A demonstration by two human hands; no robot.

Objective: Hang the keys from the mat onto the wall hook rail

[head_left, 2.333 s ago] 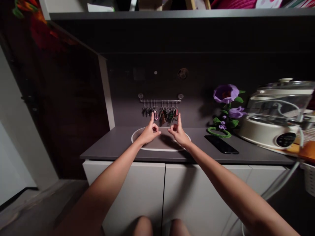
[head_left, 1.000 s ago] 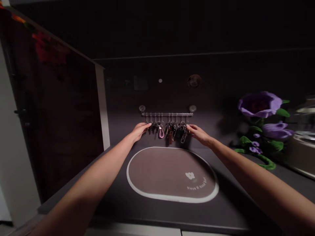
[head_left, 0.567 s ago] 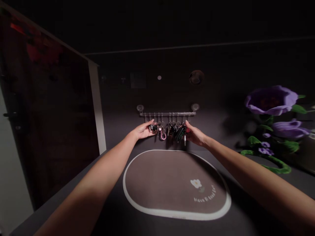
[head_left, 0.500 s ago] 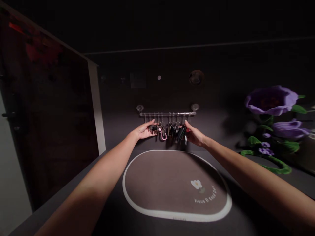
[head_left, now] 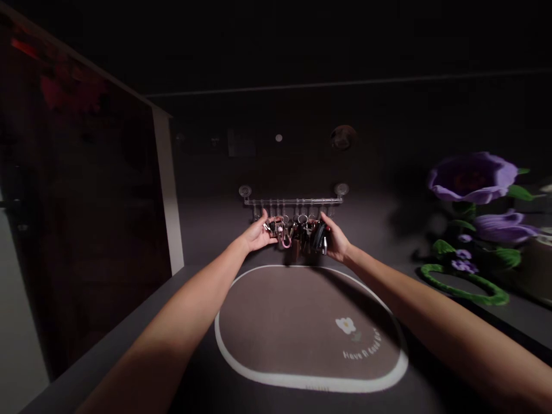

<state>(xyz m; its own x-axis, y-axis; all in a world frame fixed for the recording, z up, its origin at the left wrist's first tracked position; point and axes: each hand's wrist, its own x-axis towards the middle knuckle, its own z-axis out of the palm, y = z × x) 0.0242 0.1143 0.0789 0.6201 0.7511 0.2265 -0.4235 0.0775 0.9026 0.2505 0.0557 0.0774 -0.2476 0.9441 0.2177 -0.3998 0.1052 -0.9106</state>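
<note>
A row of key bunches (head_left: 305,233) hangs by rings from the small hooks of a clear rail (head_left: 293,201) on the dark wall. My left hand (head_left: 256,234) is at the left end of the row, thumb up and fingers behind the leftmost keys, which lie in its grasp. Beside it hangs a pink loop-shaped key charm (head_left: 285,240). At the right end, my right hand (head_left: 336,238) cups a black key fob (head_left: 319,234) and neighbouring keys; most of its fingers are hidden behind them.
An oval brown mat (head_left: 293,322) with a white rim lies on the dark surface below. Purple artificial flowers (head_left: 474,178) with a green looped stem (head_left: 466,284) stand at right. A dark door (head_left: 95,230) is on the left. Suction cups (head_left: 245,191) hold the rail.
Both hands have drawn slightly inward, towards each other. The keys between them have shifted and swung; a brown tag now shows in the middle of the row.
</note>
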